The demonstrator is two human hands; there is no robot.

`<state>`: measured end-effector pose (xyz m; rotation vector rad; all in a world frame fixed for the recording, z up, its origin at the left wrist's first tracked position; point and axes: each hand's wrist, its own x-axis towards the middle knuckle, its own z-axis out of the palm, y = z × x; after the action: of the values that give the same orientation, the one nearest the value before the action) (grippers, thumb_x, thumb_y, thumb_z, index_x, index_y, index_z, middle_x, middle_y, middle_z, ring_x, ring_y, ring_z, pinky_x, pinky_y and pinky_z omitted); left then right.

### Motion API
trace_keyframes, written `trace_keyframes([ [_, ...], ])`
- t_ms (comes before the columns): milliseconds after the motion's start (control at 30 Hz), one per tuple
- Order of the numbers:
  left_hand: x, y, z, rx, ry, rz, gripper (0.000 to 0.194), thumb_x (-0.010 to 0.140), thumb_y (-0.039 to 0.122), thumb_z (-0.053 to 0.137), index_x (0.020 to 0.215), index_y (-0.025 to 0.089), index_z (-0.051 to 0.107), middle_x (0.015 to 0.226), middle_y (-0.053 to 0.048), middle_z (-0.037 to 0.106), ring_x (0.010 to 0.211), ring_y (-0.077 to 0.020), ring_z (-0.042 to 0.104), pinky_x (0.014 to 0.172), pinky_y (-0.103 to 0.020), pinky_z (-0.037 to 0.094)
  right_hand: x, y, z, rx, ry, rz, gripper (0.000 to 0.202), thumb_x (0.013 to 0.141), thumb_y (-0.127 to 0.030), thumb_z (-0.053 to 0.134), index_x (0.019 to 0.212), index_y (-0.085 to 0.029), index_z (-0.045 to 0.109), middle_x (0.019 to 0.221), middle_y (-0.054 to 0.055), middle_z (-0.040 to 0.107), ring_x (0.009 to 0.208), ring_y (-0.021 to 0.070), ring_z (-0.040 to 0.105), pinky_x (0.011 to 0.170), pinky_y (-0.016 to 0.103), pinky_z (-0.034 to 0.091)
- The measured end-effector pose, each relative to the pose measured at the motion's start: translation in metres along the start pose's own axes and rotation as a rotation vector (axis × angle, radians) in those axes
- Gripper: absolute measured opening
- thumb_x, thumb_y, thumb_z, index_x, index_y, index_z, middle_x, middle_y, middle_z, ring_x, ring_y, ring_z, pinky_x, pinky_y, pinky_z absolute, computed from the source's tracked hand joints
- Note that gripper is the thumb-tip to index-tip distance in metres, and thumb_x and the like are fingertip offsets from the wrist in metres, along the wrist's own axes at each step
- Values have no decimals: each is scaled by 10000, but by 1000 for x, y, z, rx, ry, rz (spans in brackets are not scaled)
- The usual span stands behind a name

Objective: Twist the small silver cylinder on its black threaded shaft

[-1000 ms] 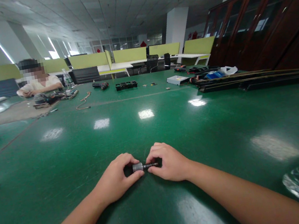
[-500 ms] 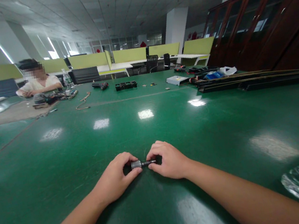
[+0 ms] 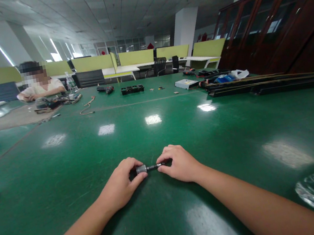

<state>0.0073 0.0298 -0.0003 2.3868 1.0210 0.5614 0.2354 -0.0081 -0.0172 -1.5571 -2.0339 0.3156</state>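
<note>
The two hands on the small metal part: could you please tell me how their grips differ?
The left hand pinches the thick silver end of the metal part; the right hand pinches its thin dark shaft. The left thumb lies under the part, while the right fingers curl over it. Both hands rest on the green table.

left hand, right hand pinch metal bit over green table

Both forearms stretch forward, left hand and right hand curled, fingertips nearly meeting.
</note>
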Motion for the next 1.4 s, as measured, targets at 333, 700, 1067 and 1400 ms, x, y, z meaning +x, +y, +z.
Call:
trace_keyframes([
  [333,0,2,-1,20,26,-21,147,884,323,604,974,208,628,900,-33,653,788,-203,576,724,-319,478,1,9,-1,-43,45,84,119,762,-206,712,853,-249,775,796,23,680,784,181,593,725,317,434],
  [700,-1,-5,-1,-65,-38,89,180,841,289,667,991,210,607,953,-28,641,857,-198,592,765,-307,471,-5,-12,4,290,-22,-109,312,792,-159,718,1097,-222,692,879,16,716,825,160,630,787,303,479],
  [1067,-1,-5,-1,-92,-49,116,232,809,319,731,980,203,626,933,-17,638,855,-193,595,757,-295,461,-4,-11,6,166,-47,-215,130,790,-155,723,912,-199,714,862,21,706,852,176,589,789,312,434],
  [1400,-1,-4,0,-100,-53,93,175,829,303,707,952,202,635,890,-3,646,804,-174,592,710,-271,447,-6,-11,6,134,-61,-257,179,822,-235,721,999,-211,718,888,25,712,861,179,603,820,330,411],
])
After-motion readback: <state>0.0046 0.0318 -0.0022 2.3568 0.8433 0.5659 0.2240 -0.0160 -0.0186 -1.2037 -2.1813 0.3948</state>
